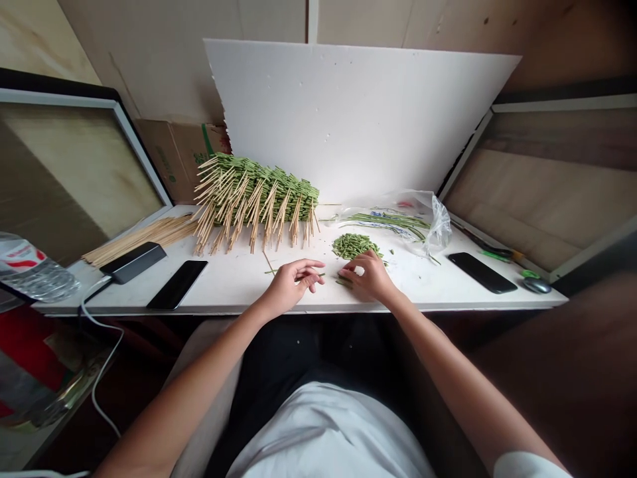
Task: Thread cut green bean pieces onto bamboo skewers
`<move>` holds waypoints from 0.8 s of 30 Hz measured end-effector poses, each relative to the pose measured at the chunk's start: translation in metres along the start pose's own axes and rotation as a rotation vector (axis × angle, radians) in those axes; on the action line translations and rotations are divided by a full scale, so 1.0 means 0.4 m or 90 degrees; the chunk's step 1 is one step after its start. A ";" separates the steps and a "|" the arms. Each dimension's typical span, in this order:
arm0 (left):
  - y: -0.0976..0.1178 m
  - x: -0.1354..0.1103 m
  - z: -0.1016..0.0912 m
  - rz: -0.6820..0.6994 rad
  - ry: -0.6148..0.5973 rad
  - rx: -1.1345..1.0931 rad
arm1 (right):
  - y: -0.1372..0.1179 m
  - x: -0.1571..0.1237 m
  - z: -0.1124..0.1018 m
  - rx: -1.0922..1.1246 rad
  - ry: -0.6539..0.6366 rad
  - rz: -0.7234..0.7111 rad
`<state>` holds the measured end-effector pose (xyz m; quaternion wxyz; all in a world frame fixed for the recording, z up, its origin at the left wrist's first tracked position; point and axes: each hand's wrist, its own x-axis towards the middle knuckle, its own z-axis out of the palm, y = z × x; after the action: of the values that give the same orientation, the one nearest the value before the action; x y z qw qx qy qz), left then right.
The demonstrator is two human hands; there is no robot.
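My left hand [293,280] rests on the white table [239,282], its fingers curled in a pinch around a thin bamboo skewer that points right. My right hand [367,273] lies just beside it, fingers closed over a few short green bean pieces on the table. Right behind that hand sits a small heap of cut green bean pieces [354,245]. Farther back on the left is a big stack of finished bean skewers [253,199], sticks fanned toward me.
A bundle of bare skewers [144,238] lies at the left by a power bank [133,261] and a phone [178,284]. A plastic bag of long beans [398,221] is at the right, then a second phone [482,272]. A foam board [348,113] stands behind.
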<state>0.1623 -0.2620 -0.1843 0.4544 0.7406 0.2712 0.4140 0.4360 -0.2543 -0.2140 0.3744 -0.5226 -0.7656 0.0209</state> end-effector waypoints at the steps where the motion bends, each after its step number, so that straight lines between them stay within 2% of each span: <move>1: 0.003 -0.002 0.001 0.003 0.004 0.004 | -0.019 0.003 -0.008 0.025 0.006 0.007; 3: 0.011 -0.007 0.004 0.006 0.007 0.012 | -0.069 0.008 -0.027 0.106 0.008 0.025; 5: 0.020 -0.011 0.009 0.014 0.006 0.022 | -0.126 0.008 -0.045 0.228 -0.038 0.033; 7: 0.026 -0.014 0.016 0.034 0.007 0.037 | -0.175 0.005 -0.058 0.292 -0.091 -0.012; 9: 0.030 -0.016 0.020 0.056 0.008 0.055 | -0.207 0.000 -0.064 0.305 -0.097 -0.056; 11: 0.030 -0.015 0.018 0.071 0.010 0.080 | -0.216 -0.002 -0.066 0.301 -0.068 -0.064; 15: 0.024 -0.006 -0.001 0.086 0.045 0.194 | -0.197 0.004 -0.070 0.296 0.001 -0.025; 19: 0.011 0.004 -0.021 0.133 0.087 0.350 | -0.187 0.005 -0.070 0.282 -0.004 -0.029; 24: 0.008 -0.001 -0.010 0.187 0.102 0.422 | -0.206 -0.004 -0.060 0.245 -0.010 -0.090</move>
<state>0.1588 -0.2619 -0.1804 0.1029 0.8438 0.3159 0.4215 0.3859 -0.3015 -0.1630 0.4619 -0.3866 -0.7851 0.1444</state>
